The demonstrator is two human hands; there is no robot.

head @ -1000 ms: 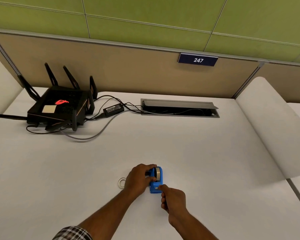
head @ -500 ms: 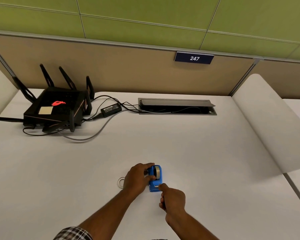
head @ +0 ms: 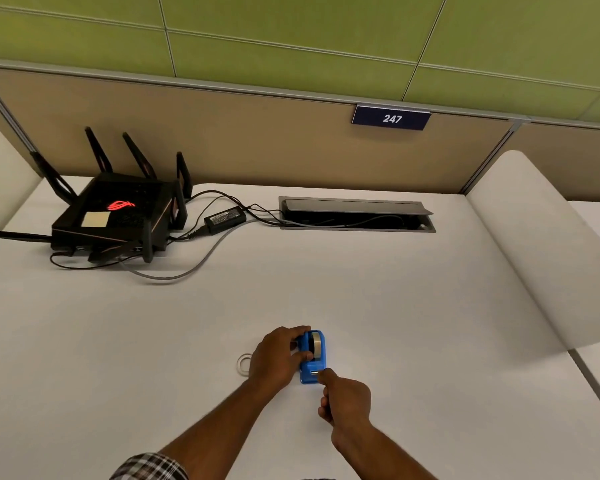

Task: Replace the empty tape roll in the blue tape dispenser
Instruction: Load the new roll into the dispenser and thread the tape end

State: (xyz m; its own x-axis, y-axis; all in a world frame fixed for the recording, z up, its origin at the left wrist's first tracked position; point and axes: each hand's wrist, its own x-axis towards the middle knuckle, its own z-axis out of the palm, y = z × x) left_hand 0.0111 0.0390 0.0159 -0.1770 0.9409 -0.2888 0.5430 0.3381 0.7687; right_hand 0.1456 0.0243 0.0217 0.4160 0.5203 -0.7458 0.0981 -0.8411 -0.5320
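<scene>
A small blue tape dispenser (head: 311,374) stands on the white desk (head: 395,323), with a tape roll (head: 315,344) seated in its top. My left hand (head: 274,360) grips the dispenser's left side, fingers wrapped over the roll end. My right hand (head: 343,398) is curled just below the dispenser, its fingertips pinched at the cutter end, where the tape end is too small to make out. An empty white ring (head: 243,364), the bare tape core, lies flat on the desk just left of my left hand, partly hidden by it.
A black router (head: 115,220) with several antennas sits at the back left, its power brick (head: 225,219) and cables trailing to an open cable hatch (head: 357,214). A tan partition closes the back. Curved white dividers (head: 534,254) flank the desk.
Both hands stay at the dispenser with almost no movement. The view has shifted slightly as my head moved.
</scene>
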